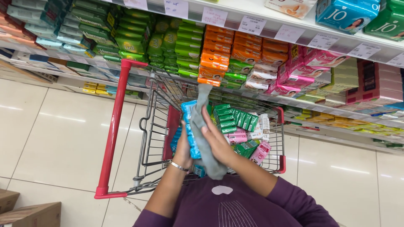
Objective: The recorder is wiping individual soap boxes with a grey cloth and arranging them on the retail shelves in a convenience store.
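Two hands meet above the shopping cart (126, 126). Your left hand (184, 148), a bangle (179, 167) at its wrist, closes its fingers around a blue multipack (190, 126) held upright. Your right hand (216, 141) presses a grey cloth (202, 130) flat against the pack, fingers together. Green and pink soap packs (242, 130) fill the basket beyond.

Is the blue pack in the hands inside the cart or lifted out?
Lifted out: the left hand holds the blue pack above the cart while the right hand presses a grey cloth on it.
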